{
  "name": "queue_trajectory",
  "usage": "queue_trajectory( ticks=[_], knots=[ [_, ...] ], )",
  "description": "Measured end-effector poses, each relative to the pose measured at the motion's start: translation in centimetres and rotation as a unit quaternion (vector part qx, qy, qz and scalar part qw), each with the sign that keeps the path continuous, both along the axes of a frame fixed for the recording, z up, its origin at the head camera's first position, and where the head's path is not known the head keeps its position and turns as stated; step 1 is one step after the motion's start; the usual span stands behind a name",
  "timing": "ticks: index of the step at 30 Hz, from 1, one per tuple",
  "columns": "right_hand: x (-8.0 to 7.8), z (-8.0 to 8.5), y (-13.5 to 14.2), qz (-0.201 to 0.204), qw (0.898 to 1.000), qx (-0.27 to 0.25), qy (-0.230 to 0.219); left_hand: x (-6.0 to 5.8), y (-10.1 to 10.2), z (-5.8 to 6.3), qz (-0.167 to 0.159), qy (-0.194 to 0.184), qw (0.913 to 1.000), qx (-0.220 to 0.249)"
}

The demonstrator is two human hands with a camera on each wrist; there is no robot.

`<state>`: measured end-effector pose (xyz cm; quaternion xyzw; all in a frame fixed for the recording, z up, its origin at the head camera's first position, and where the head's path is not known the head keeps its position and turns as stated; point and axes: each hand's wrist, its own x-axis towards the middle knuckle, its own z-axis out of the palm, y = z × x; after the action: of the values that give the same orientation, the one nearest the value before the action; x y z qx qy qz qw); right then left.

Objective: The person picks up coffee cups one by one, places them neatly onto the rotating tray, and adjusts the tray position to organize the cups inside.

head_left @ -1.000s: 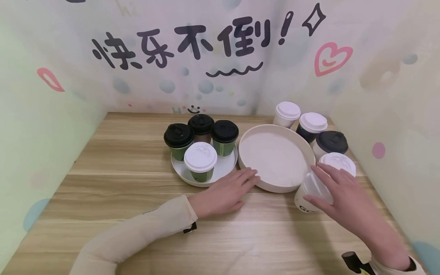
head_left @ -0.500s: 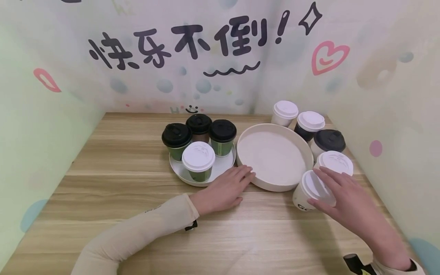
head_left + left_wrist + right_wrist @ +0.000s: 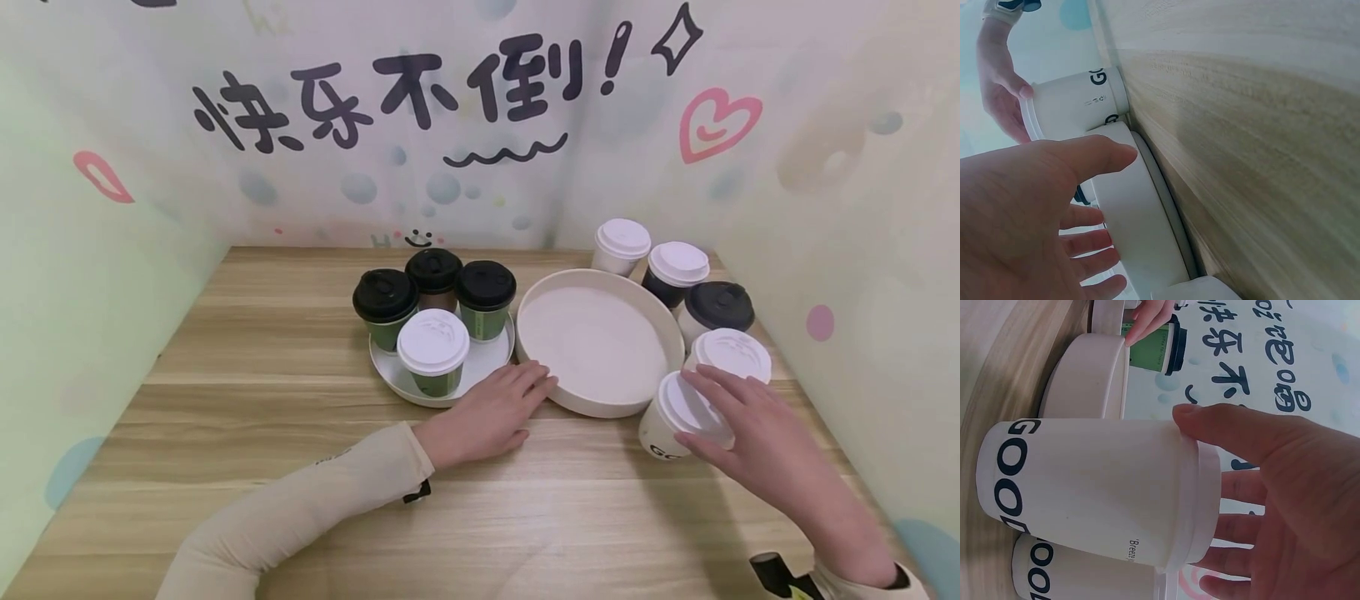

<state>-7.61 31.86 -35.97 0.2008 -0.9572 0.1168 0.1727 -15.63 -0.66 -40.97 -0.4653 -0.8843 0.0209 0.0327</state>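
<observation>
With straight fingers, my left hand (image 3: 483,417) touches the near left rim of a round cream tray (image 3: 600,408). In the left wrist view, the thumb and fingers of the left hand (image 3: 1029,212) lie spread beside the tray wall (image 3: 1135,206). My right hand (image 3: 765,450) holds a white lidded paper cup (image 3: 663,429) by its lid, at the tray's right front. The right wrist view shows the thumb (image 3: 1191,419) on one side of the cup (image 3: 1097,481); the fingertips are hidden behind the lid. The cup stands upright on the table.
Left of the tray, a smaller white plate (image 3: 480,367) carries several lidded cups, one of them white-lidded (image 3: 433,342). More cups line the tray's right side: a white-lidded one (image 3: 731,354), a black-lidded one (image 3: 718,308) and others behind. Printed cloth walls (image 3: 847,250) enclose the wooden table (image 3: 247,400).
The head view has shifted slightly, moving everything a little left in the picture. Both hands, the cups and the tray stay about where they were.
</observation>
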Motion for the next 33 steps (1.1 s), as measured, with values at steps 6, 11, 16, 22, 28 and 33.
queue_trajectory(
  ticks=[6, 11, 16, 22, 28, 33],
  knots=[
    [0.0, 0.0, 0.0, -0.002, 1.000, -0.008, -0.004, 0.0, 0.0, 0.1, 0.000, -0.004, 1.0000, -0.009],
    [0.1, -0.1, 0.1, -0.002, 1.000, -0.011, -0.005, 0.0, 0.0, 0.1, 0.000, -0.005, 0.9999, -0.010],
    [0.2, 0.1, 0.1, 0.001, 1.000, -0.013, -0.001, 0.0, 0.0, 0.1, -0.001, -0.007, 0.9999, -0.009],
    [0.2, 0.5, 0.3, 0.006, 1.000, -0.010, 0.012, 0.0, 0.0, 0.2, -0.003, -0.010, 0.9999, -0.008],
    [0.2, 1.1, 0.2, 0.006, 1.000, -0.009, 0.010, -0.1, -0.1, 0.0, 0.000, -0.013, 0.9999, -0.009],
    [0.2, 1.5, 0.2, 0.012, 1.000, -0.011, 0.017, -0.1, -0.1, -0.1, 0.000, -0.010, 0.9999, -0.007]
  ],
)
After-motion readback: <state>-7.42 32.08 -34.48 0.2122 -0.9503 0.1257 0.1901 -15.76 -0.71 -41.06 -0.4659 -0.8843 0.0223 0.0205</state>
